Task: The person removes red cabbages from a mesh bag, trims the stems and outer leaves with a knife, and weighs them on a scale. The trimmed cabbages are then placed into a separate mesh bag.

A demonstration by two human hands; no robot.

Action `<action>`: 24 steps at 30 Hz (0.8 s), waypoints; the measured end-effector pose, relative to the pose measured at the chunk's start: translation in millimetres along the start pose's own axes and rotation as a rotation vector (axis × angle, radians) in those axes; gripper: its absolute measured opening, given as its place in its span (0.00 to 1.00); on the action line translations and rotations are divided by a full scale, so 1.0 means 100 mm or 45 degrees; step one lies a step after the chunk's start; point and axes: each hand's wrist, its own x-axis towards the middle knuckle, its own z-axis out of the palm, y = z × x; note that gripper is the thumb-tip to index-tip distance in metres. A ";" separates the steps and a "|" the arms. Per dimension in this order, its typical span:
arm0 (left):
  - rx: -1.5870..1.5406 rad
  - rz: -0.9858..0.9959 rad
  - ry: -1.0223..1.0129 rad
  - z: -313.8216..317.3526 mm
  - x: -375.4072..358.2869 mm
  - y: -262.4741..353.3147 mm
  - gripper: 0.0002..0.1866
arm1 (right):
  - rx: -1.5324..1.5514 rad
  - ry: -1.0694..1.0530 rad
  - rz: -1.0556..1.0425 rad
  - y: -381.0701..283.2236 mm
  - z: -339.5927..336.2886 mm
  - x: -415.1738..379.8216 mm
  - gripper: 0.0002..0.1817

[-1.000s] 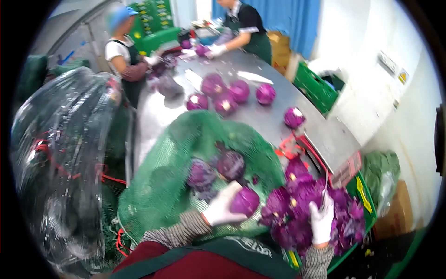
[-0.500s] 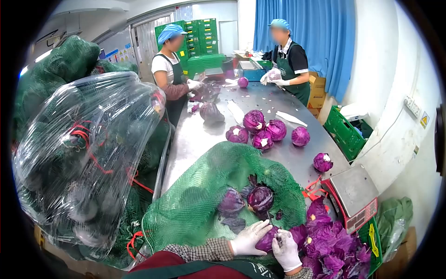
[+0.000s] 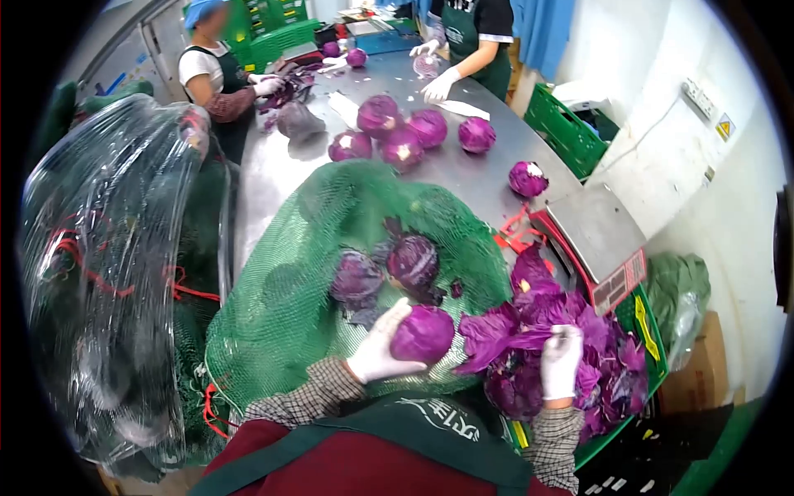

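My gloved left hand (image 3: 382, 347) is wrapped round the left side of a smooth purple cabbage (image 3: 423, 335), held over the green mesh bag (image 3: 281, 306). To the right, my gloved right hand (image 3: 562, 360) pinches a loose purple leaf (image 3: 521, 337) above a green crate (image 3: 659, 369) heaped with torn leaves. Two darker cabbages, one on the left (image 3: 356, 278) and one on the right (image 3: 413, 260), rest on the mesh beyond my left hand.
Several peeled cabbages (image 3: 379, 116) sit farther up the metal table (image 3: 269, 178). A scale (image 3: 594, 234) stands at the right edge. Plastic-wrapped sacks (image 3: 124, 248) fill the left. Two co-workers stand at the far end, one (image 3: 217, 70) left, one (image 3: 475, 41) right.
My right hand has moved right, away from the cabbage, with a leaf now in its fingers. My left hand holds the cabbage farther left. The view has shifted, and the right co-worker's hands have spread apart.
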 end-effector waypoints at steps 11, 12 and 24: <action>0.114 0.248 -0.197 -0.03 0.02 0.14 0.56 | 0.607 -0.646 0.187 -0.52 0.74 -0.30 0.22; 0.130 0.292 -0.204 -0.05 -0.04 0.12 0.55 | 0.597 -0.735 0.193 -0.53 0.83 -0.32 0.21; 0.067 -0.499 -0.105 -0.09 -0.25 0.38 0.67 | 0.257 -0.798 -0.293 -0.83 0.98 -0.51 0.16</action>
